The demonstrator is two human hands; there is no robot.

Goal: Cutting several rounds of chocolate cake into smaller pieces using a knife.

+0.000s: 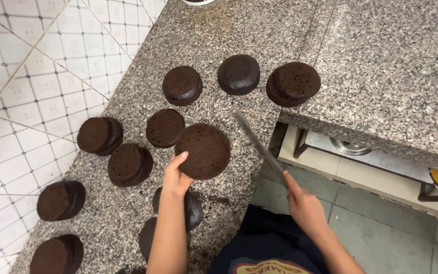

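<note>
My left hand holds a thin round slice of dark chocolate cake by its near edge, lifted and tilted above the speckled granite counter. Just below my left forearm sits the rest of a chocolate cake, partly hidden. My right hand grips the handle of a long knife, whose blade points up and left toward the slice without touching it.
Several round chocolate cakes lie across the counter, among them a thin slice, stacked cakes on the left and another cake near the counter's corner. White tiled wall on the left. Tiled floor and a low shelf on the right.
</note>
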